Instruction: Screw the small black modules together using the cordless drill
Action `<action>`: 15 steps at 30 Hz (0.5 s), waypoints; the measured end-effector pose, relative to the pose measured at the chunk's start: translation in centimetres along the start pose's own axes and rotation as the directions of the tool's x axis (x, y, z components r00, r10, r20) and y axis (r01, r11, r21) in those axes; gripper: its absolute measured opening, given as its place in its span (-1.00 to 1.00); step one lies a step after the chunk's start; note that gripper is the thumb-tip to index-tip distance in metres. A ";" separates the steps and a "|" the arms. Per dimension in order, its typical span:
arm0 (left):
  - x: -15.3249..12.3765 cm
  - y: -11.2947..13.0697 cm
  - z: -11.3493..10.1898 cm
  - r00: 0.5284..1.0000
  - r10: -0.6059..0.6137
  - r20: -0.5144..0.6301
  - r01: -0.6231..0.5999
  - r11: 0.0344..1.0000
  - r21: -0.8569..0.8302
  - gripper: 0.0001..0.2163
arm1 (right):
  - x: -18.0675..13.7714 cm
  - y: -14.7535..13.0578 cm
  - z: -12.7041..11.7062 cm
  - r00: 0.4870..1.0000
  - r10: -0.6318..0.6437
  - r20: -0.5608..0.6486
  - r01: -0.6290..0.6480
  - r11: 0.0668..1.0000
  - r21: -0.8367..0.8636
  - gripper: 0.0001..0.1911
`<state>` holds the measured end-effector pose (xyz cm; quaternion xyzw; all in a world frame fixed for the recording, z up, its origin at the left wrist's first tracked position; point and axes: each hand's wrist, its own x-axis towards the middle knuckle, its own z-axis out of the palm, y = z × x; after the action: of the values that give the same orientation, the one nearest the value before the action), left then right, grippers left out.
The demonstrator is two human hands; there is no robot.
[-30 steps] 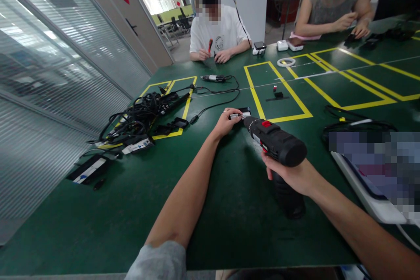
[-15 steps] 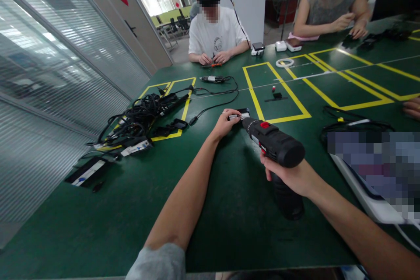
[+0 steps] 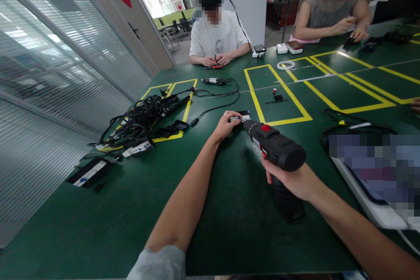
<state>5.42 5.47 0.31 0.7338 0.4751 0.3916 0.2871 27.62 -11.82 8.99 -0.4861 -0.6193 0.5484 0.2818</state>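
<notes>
Head view, clock positions read from the centre of the frame. My left hand point(image 3: 227, 123), just off centre, is partly closed, its fingers bent over a small black-and-white part point(image 3: 244, 113) and steadying it against the green counter point(image 3: 131, 223). My right hand point(image 3: 290, 179), toward 4 o'clock, is wrapped firmly about the grip of a black cordless drill point(image 3: 275, 143), whose nose points at that part; whether the bit touches it is too small to tell.

Compared with a second earlier, both my hands and the drill hold the same pose, so I judge the work to be fixed on one spot. At 12 o'clock, the co-worker's orange screwdriver point(image 3: 215, 67), earlier held upright, now lies flat; at 3 o'clock another person's hand point(image 3: 416, 105) has entered at the edge.

Containers: I can make out no box with visible contents. Yellow tape outlines serve as bays: that near 9 o'clock bears a cable tangle point(image 3: 144, 116), spilling past its border; that between 2 and 3 o'clock encloses a small black piece point(image 3: 278, 98).
</notes>
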 end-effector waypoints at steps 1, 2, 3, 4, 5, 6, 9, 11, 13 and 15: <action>0.0 0.0 0.0 1.000 0.004 0.002 -0.004 1.000 0.003 -0.81 | 0.0 -0.1 0.0 1.000 0.000 0.001 0.000 1.000 -0.002 -0.88; 0.0 0.0 0.0 1.000 0.010 0.004 -0.010 1.000 0.006 -0.81 | 0.0 -0.2 0.0 1.000 0.003 -0.003 -0.003 1.000 -0.004 -0.88; 0.0 -0.1 -0.1 1.000 0.017 0.006 -0.017 1.000 0.010 -0.80 | -0.1 -0.3 0.0 1.000 0.006 -0.005 -0.006 1.000 -0.004 -0.88; 0.0 -0.1 -0.1 1.000 0.023 0.008 -0.023 1.000 0.013 -0.80 | -0.1 -0.4 0.0 1.000 0.007 -0.008 -0.007 1.000 -0.001 -0.89; 0.0 -0.1 -0.1 1.000 0.026 0.009 -0.026 1.000 0.016 -0.80 | -0.2 -0.5 0.0 1.000 0.008 -0.012 -0.008 1.000 0.004 -0.90; 0.0 -0.2 -0.1 1.000 0.026 0.007 -0.026 1.000 0.017 -0.80 | -0.2 -0.6 0.0 1.000 0.007 -0.019 -0.007 1.000 0.010 -0.90; 0.0 -0.3 0.0 1.000 0.012 0.004 -0.012 1.000 0.022 -0.80 | -0.2 -0.6 0.1 0.999 0.007 -0.038 -0.007 1.000 0.018 -0.88; 0.0 -0.3 0.0 1.000 0.004 0.006 -0.005 1.000 0.025 -0.80 | -0.1 -0.5 0.1 0.999 0.014 -0.037 -0.014 1.000 0.009 -0.85; 0.0 -0.2 0.0 1.000 0.000 0.007 0.000 1.000 0.024 -0.80 | -0.1 -0.4 0.1 1.000 0.020 -0.023 -0.020 1.000 0.004 -0.84; 0.0 -0.2 0.0 1.000 -0.005 0.004 0.005 1.000 0.018 -0.80 | -0.1 -0.4 0.1 1.000 0.017 -0.015 -0.017 1.000 0.015 -0.89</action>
<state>5.35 5.56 0.11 0.7359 0.4798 0.3853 0.2824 27.44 -11.93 9.36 -0.4935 -0.6090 0.5514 0.2854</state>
